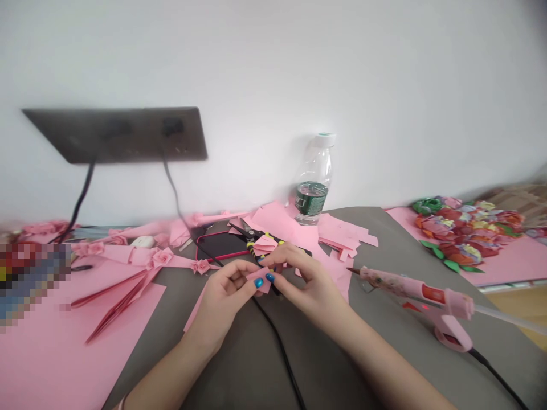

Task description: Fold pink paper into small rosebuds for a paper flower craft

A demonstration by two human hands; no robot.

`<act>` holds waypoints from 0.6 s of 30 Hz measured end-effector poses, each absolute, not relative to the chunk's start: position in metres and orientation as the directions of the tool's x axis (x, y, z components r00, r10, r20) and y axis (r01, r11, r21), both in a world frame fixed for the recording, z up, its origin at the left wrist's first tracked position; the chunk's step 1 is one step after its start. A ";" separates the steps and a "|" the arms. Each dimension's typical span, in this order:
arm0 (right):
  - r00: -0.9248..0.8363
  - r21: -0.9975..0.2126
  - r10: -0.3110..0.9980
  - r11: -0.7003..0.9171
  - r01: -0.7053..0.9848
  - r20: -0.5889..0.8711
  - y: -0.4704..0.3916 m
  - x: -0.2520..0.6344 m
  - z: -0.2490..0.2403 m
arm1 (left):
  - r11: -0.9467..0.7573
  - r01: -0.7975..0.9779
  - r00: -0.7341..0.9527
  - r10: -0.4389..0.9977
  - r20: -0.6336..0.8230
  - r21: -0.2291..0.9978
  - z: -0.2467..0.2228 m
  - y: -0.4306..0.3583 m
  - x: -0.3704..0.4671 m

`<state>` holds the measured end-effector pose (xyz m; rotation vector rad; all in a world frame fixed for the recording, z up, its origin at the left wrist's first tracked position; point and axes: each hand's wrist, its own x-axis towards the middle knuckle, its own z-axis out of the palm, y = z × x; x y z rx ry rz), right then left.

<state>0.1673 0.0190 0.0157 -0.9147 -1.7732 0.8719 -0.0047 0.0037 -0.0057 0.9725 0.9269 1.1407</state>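
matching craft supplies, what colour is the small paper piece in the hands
Pink; the small paper piece shows in the head view.

A small piece of pink paper (259, 274), pale and plain on the surface I can see, sits pinched between the thumbs and fingers of the left hand (220, 296) and the right hand (308, 282). From my remote post I see it raised above the tabletop (387, 247), short of the far edge and well in from the right edge, tilted, its outline partly covered; I cannot tell whether it is folded.
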 end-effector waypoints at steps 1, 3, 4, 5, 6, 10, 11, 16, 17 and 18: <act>-0.302 -0.862 0.869 0.462 0.210 0.392 0.019 0.167 0.015 | 0.133 -0.292 0.174 0.981 -0.084 0.947 -0.005 0.004 -0.005; -0.304 -0.875 0.882 0.433 0.215 0.361 0.020 0.167 0.013 | 0.120 -0.301 0.168 0.983 -0.071 0.946 -0.005 0.004 -0.005; -0.294 -0.880 0.888 0.423 0.217 0.354 0.020 0.167 0.011 | 0.118 -0.308 0.163 0.984 -0.070 0.944 -0.006 0.004 -0.005; -0.282 -0.880 0.891 0.422 0.218 0.357 0.021 0.167 0.010 | 0.120 -0.314 0.159 0.985 -0.073 0.942 -0.006 0.004 -0.006; -0.273 -0.874 0.889 0.431 0.223 0.368 0.021 0.167 0.009 | 0.127 -0.320 0.155 0.985 -0.081 0.939 -0.007 0.004 -0.006; -0.281 -0.798 0.832 0.545 0.256 0.478 0.022 0.167 0.008 | 0.179 -0.359 0.140 0.981 -0.136 0.916 -0.006 0.004 -0.006; -0.282 -0.778 0.816 0.571 0.263 0.504 0.022 0.167 0.008 | 0.188 -0.371 0.134 0.980 -0.148 0.909 -0.006 0.004 -0.005; -0.285 -0.729 0.786 0.616 0.297 0.548 0.021 0.168 0.008 | 0.198 -0.393 0.117 0.979 -0.164 0.898 -0.003 0.005 -0.004; -0.286 -0.729 0.788 0.614 0.302 0.546 0.021 0.168 0.009 | 0.196 -0.391 0.114 0.980 -0.164 0.899 -0.002 0.005 -0.004; -0.285 -0.728 0.788 0.614 0.303 0.546 0.021 0.168 0.009 | 0.194 -0.387 0.111 0.980 -0.163 0.901 -0.002 0.005 -0.004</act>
